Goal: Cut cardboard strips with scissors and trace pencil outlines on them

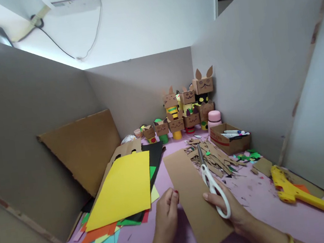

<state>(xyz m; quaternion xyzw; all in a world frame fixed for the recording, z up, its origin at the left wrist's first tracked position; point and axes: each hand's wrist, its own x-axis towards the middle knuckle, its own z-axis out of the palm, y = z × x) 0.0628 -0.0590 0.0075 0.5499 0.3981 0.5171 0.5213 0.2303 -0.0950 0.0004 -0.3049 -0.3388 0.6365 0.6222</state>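
Observation:
A long piece of brown cardboard (192, 196) lies slanted in front of me, its far end near the scraps. My right hand (233, 209) is closed on white-handled scissors (213, 186), which lie over the cardboard's right side. The blades look closed and point away from me. The right fingers go behind the cardboard's edge, so their grip on it is partly hidden. My left hand (167, 216) is curled closed at the cardboard's left edge, thumb tip close to it. What those fingers hold, if anything, is hidden.
Cardboard scraps (217, 158) are heaped beyond the scissors. A yellow glue gun (302, 195) lies at right, near a box of pens (231, 139). Colored sheets (125, 188) are stacked at left. Cardboard animal figures (176, 123) and a pink bottle (214, 120) stand at the back.

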